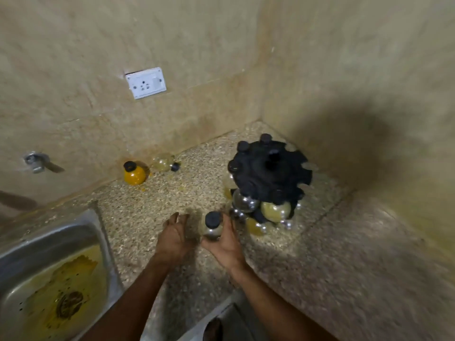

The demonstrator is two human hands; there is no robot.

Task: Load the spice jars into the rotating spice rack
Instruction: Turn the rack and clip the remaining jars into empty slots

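1. Holding a small glass spice jar [212,226] with a black cap, the right hand [225,244] has its fingers wrapped around it, just in front of the rack.
2. The left hand [175,236] is beside the jar with its fingers spread and holds nothing.
3. The black rotating spice rack [269,172] stands in the corner of the speckled counter [320,254]. Some round jars already hang in its slots.
4. A jar of yellow powder [134,174] stands by the back wall, well apart from the rack.
5. A clear jar [164,162] lies on its side next to it.
6. A steel sink [49,267] with yellow stains is on the left.
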